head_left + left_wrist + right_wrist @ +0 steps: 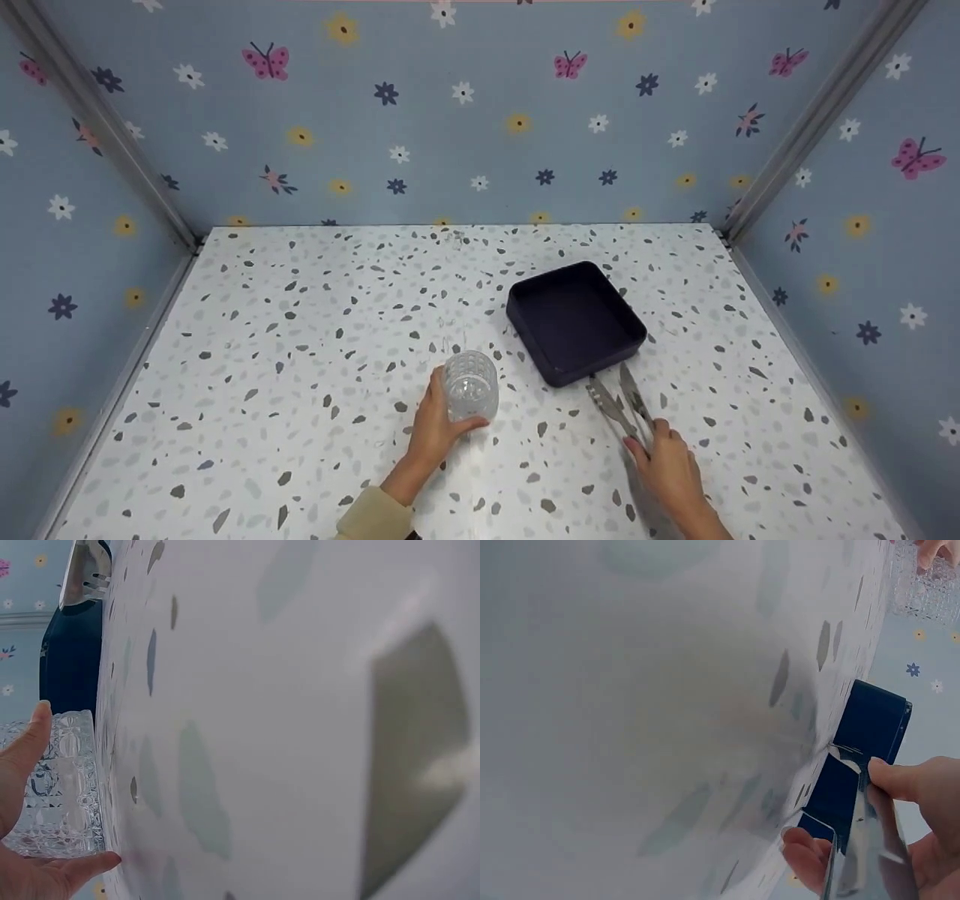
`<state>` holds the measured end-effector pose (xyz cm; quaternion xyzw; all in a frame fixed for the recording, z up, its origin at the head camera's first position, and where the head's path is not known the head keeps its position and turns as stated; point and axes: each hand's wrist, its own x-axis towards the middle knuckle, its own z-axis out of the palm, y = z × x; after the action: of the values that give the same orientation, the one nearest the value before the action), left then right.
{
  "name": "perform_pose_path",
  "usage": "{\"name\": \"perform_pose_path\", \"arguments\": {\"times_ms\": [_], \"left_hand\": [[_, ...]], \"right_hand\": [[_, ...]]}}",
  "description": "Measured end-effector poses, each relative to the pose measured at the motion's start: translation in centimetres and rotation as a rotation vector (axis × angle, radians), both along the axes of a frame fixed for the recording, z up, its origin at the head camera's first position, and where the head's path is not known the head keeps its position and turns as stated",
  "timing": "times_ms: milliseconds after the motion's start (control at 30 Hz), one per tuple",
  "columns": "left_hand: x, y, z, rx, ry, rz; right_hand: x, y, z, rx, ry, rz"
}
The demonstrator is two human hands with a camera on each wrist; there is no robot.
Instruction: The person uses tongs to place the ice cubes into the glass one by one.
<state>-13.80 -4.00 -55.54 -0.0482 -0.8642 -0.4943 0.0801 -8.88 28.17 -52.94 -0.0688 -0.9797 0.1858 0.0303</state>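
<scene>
In the head view my left hand point(433, 433) grips a clear cut-glass tumbler point(472, 386), fingers along its left side and thumb across the near side. The left wrist view shows the patterned glass point(64, 791) upright at the table surface, between thumb and fingers. My right hand point(671, 466) holds metal serving tongs point(616, 409), thumb on one arm and fingers on the other. Their two tips are spread apart, right at the near edge of a dark navy square box point(577, 319). The box has low walls and nothing shows inside it.
The speckled white table point(300, 337) has patterned blue panels around it: a back wall point(480, 112), a left wall point(67, 262) and a right wall point(877, 262). Grey metal posts stand in the two back corners.
</scene>
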Motion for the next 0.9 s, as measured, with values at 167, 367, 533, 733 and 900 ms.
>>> {"name": "perform_pose_path", "arguments": {"times_ms": [167,367,533,733,900], "left_hand": [[-0.1,-0.2,0.1,-0.018,-0.020,0.000],[0.0,-0.3,0.0,-0.032,-0.021,-0.007],[0.2,-0.4,0.1,-0.049,-0.004,-0.013],[0.4,-0.7,0.3,-0.090,-0.023,-0.045],[0.5,-1.6,0.8,-0.147,-0.080,-0.084]], "right_hand": [[-0.2,-0.3,-0.1,-0.001,0.037,0.024],[-0.2,-0.6,-0.1,0.012,-0.005,0.015],[-0.3,-0.7,0.4,0.029,-0.023,0.017],[-0.5,-0.8,1.5,0.095,-0.016,0.065],[-1.5,-1.0,2.7,0.095,0.080,0.139]]}}
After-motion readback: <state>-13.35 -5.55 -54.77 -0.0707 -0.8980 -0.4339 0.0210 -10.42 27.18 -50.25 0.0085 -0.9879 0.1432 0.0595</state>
